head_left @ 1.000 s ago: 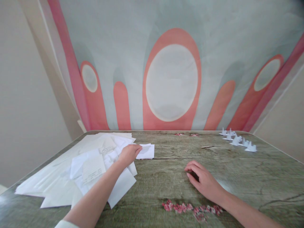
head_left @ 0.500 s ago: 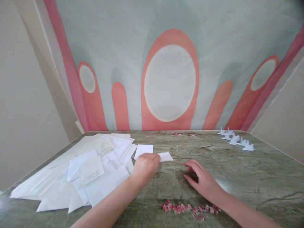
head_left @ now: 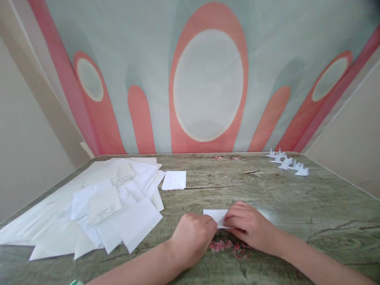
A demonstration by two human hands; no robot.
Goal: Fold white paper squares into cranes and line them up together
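White sheet (head_left: 214, 214) in two-handed grip.
Left hand (head_left: 193, 237) on near edge, right hand (head_left: 251, 226) on right end; paper squares (head_left: 174, 180) beyond, folded figures (head_left: 286, 162) far right on table (head_left: 219, 178).

nothing we can actually read here, folks. closest we get: small dark lines of writing on two sheets in paper pile (head_left: 56, 225), over on left side of table (head_left: 335, 202). nearer sheet (head_left: 103, 202), off-white, lies on top of pile, has few rows slanting along its near edge. farther sheet (head_left: 126, 172) has rows too, also bunched near edge facing us. looks handwritten to us, but strokes way too tiny and blurry, so we can't make out words or even language.
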